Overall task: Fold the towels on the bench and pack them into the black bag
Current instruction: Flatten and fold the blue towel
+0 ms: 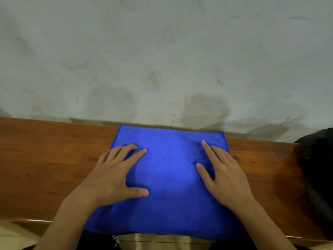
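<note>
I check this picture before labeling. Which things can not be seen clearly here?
- black bag: head view, cut by the right edge, blurred; open or closed, cannot tell.
- blue towel: number of folded layers hidden; left hand and right hand cover parts.
- Other towels: none in view.

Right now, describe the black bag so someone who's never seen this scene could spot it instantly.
Find the long brown wooden bench running along the stained pale wall, then follow it to its far right end. Past the blue towel under both hands, the black bag sits at the frame's right edge, partly cut off. It is the only dark, non-blue item on the bench.
</note>
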`<state>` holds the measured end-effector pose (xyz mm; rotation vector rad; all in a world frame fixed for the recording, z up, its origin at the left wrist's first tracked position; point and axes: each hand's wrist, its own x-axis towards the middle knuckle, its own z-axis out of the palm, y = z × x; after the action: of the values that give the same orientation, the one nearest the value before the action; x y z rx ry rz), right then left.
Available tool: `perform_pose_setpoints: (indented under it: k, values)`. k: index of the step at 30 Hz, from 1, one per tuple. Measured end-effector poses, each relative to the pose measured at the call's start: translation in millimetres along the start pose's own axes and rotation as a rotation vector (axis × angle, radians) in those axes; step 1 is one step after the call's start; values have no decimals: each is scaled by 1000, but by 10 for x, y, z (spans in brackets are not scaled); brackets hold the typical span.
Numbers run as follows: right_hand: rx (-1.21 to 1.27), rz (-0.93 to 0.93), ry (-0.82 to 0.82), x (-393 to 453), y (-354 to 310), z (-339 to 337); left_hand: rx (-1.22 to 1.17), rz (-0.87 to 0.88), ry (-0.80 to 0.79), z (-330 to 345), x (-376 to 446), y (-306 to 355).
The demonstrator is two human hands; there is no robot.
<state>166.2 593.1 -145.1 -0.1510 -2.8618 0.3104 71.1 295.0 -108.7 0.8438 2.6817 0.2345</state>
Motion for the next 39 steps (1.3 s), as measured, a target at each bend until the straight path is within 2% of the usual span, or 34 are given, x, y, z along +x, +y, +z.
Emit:
perform_pose_setpoints:
  k: [4, 7, 10, 16, 22, 26, 33, 39]
  values:
    - [18, -9, -7, 74, 32, -15, -39, -19, -52, 47, 87, 1]
    - [123, -100, -2, 77, 1, -37, -76, -24, -51, 61, 125, -5]
    - [174, -195, -72, 2, 28, -12, -89, 4, -50, 74, 118, -23]
    - [208, -238, -22, -82, 176, -115, -316, 124, 96, 13, 55, -236]
    - [253, -256, 9, -110, 286, -61, -267, 46, 169, 25, 88, -320]
    - [311, -275, 22, -81, 317, -57, -360, 81, 202, 38, 127, -283]
    - [357, -222, -19, -74, 314, -130, -310, 155, 291, 28, 118, -329]
    - [300, -285, -49, -86, 321, -145, -326, 171, 330, -10, 93, -370]
